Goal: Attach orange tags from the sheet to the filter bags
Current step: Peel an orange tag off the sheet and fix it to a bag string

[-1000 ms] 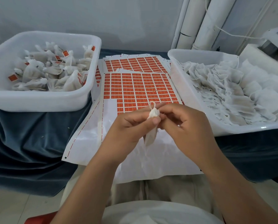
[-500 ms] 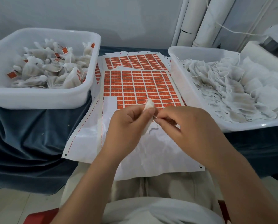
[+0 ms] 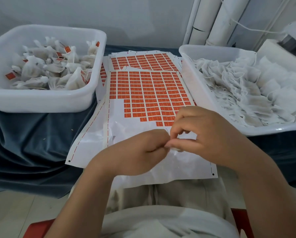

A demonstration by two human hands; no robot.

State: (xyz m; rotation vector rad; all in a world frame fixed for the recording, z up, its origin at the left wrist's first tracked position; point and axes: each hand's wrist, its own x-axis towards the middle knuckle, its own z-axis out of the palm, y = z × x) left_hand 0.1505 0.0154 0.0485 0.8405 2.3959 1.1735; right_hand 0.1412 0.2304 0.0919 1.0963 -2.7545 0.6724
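**Head view.** My left hand [image 3: 135, 152] and right hand [image 3: 204, 134] meet fingertip to fingertip above the bare near part of the sheet [image 3: 119, 121]. The sheet lies on the cloth-covered table [image 3: 32, 134] and overhangs its near edge toward my lap.

**Left hand:** fingers curled, closed around one filter bag [image 3: 176, 149]. Only a pale scrap of it shows, below my right thumb.

**Right hand:** thumb and forefinger pinched at the bag's top. Whether they grip the gathered neck or the string is too small to tell. No tag shows between the fingers.

**Surroundings:** the remaining orange tags [image 3: 152, 93] fill the far part of the sheet, just beyond my right knuckles. The left tub [image 3: 40, 102] holds tagged bags [image 3: 45, 73]. The right tub [image 3: 272, 130] holds untagged bags [image 3: 247, 93] with loose strings.

**Handling, as I judge it:** the bag is very light, soft and limp. Its thin fabric crumples, offers no firm edge and may tear if pulled. I would take it at the gathered neck, with the string drawn taut between my two hands. The tags look thin and flexible, so each is best lifted by a corner with a fingertip. The sheet may slide on the cloth and needs steadying.
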